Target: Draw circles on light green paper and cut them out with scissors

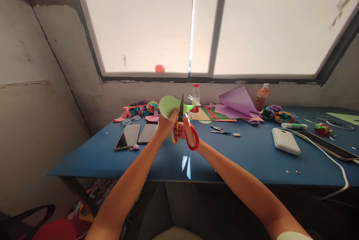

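My left hand [166,124] pinches a light green paper piece [168,106] with a rounded edge, held up above the blue table [246,154]. My right hand [185,130] grips scissors [182,120] with red and yellow handles. The blades point upward, open, with the green paper between them. Both hands are raised over the table's near middle.
Two phones [128,136] and glasses [130,120] lie at the left. Coloured paper sheets [237,103], two bottles [195,96], paper flowers [284,116], a glue stick [294,125], a white power bank [285,141] with cable and another phone [325,145] lie across the back and right.
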Tool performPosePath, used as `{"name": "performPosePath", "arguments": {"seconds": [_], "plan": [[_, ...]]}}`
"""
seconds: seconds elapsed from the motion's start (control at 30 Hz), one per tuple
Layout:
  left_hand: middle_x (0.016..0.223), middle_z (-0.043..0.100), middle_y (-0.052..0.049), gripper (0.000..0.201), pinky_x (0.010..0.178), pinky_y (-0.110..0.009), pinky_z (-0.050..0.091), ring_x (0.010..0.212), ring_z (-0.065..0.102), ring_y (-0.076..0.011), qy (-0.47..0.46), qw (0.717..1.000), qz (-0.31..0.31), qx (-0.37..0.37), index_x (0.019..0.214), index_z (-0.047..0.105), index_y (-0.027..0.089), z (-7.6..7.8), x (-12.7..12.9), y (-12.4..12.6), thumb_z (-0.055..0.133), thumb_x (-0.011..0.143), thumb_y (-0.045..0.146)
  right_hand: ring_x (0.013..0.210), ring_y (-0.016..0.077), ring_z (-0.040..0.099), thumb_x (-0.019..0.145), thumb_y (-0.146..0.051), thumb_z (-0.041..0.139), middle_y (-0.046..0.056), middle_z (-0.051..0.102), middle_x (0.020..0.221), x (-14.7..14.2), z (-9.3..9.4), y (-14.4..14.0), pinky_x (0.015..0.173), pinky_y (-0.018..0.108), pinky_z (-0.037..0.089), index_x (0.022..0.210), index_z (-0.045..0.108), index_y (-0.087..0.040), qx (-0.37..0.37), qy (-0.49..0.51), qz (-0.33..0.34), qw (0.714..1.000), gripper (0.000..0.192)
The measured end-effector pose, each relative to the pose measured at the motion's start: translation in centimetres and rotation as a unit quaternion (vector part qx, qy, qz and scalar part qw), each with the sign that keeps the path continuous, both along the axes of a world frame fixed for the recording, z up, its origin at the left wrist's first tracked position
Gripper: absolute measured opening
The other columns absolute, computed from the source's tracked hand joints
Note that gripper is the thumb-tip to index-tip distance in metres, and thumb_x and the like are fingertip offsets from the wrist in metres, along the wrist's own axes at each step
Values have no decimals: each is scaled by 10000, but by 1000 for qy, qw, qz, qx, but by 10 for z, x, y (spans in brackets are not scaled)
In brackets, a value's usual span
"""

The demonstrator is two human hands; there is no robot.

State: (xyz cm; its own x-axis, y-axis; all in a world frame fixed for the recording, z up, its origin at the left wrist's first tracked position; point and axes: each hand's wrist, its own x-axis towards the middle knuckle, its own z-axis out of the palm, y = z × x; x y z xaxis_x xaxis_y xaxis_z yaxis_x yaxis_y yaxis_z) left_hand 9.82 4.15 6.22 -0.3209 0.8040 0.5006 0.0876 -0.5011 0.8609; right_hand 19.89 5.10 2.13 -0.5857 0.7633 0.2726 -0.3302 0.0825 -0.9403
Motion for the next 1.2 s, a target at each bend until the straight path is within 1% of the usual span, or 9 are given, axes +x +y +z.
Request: {"name": "performPosePath", "arguments": {"seconds": [0.23,0.4,0.53,0.67,0.77,0.87,0.93,1.03,1.2], "plan": [[821,658,-45,280,678,-271,477,741,611,-160,18,999,-32,34,810,593,169,-3,-3,6,624,708,428,433,82,331,592,-912,246,-48,316,532,-2,2,-1,429,255,372,692,479,-165,12,-1,-12,1000,789],[879,656,-43,247,700,-276,490,769,611,-151,15,998,-48,27,805,604,179,-4,-4,7,642,699,399,403,77,278,649,-888,210,-63,270,503,-1,8,-4,400,241,312,680,460,-175,-11,-15,-27,999,756],[758,626,-20,234,620,-266,473,661,579,-137,21,998,-58,2,759,596,180,2,-7,2,648,687,397,395,78,275,628,-895,262,-69,256,503,0,6,-3,400,257,309,669,456,-185,-14,-19,-32,999,737],[594,514,22,212,522,-238,397,532,478,-102,59,996,-69,7,674,538,187,8,-11,-2,623,712,378,388,66,264,556,-927,291,-71,253,502,0,4,-1,393,241,256,655,469,-178,-17,-18,-35,999,776],[509,430,48,225,467,-240,347,448,402,-88,70,994,-87,1,635,510,195,8,-13,-1,601,727,379,389,61,252,568,-919,303,-73,245,498,0,4,-2,394,227,225,653,464,-176,-23,-15,-39,999,765],[551,510,24,189,506,-249,397,500,482,-113,61,996,-66,13,654,552,194,6,-13,2,613,707,365,394,61,243,557,-921,311,-76,249,492,-1,4,-4,396,228,243,676,463,-180,-29,-12,-41,999,765],[693,620,-13,152,614,-264,455,642,573,-146,50,997,-35,44,729,607,197,5,-13,4,631,683,340,397,61,240,541,-921,330,-78,259,492,-1,3,-4,397,228,252,714,480,-177,-28,-18,-39,999,779],[836,671,-38,172,750,-285,468,799,610,-174,65,994,-12,90,800,641,204,5,-14,6,647,664,311,407,61,241,541,-918,330,-73,275,501,-1,3,-4,403,219,239,742,498,-167,-22,-24,-37,999,795],[743,651,-30,123,717,-298,468,727,604,-173,100,992,-24,72,748,621,212,2,-19,12,619,699,325,420,58,237,570,-907,312,-65,283,513,-1,2,0,412,206,205,711,498,-166,-28,-6,-30,999,777]]}}
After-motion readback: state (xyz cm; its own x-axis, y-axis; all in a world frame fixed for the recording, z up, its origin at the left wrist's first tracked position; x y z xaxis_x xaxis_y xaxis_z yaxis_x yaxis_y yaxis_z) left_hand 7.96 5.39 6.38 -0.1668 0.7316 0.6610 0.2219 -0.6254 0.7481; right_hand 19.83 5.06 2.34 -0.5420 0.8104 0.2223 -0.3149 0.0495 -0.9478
